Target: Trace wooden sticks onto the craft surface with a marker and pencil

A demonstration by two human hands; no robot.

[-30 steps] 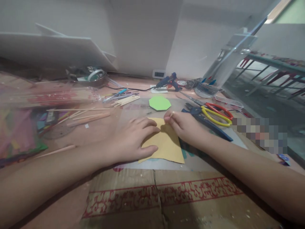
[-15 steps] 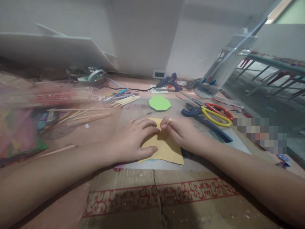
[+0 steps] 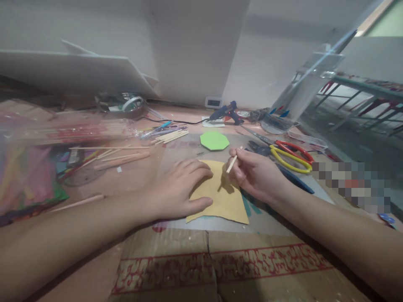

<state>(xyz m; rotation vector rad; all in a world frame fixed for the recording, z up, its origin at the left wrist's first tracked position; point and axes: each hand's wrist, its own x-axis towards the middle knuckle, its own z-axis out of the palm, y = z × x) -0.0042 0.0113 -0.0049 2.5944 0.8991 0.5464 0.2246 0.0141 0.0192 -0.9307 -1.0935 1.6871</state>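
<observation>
A yellow piece of card point(image 3: 217, 205) with curved edges lies in front of me. My left hand point(image 3: 185, 186) rests on its left side, palm down, with thumb and fingers apart. Above the card's right side, my right hand point(image 3: 252, 170) pinches a short wooden stick point(image 3: 232, 164), which slants down to the left and casts a shadow on the card. Just beyond the card is a green octagonal piece point(image 3: 214, 141). Scissors with red and yellow handles point(image 3: 291, 157) and dark blue pliers point(image 3: 296, 178) lie right of my right hand, the pliers partly hidden behind it.
A blue glue gun point(image 3: 225, 112) stands at the back by a small digital display point(image 3: 213, 102). Cut wooden sticks point(image 3: 170, 136) and longer sticks lie to the left, near bagged materials point(image 3: 34, 176). A clear container point(image 3: 283, 100) stands back right. Patterned cardboard point(image 3: 170, 268) covers the front.
My right hand has moved right and turned, lifting off the card, so the stick in its fingers now shows. My left hand stays on the card. The view has shifted slightly.
</observation>
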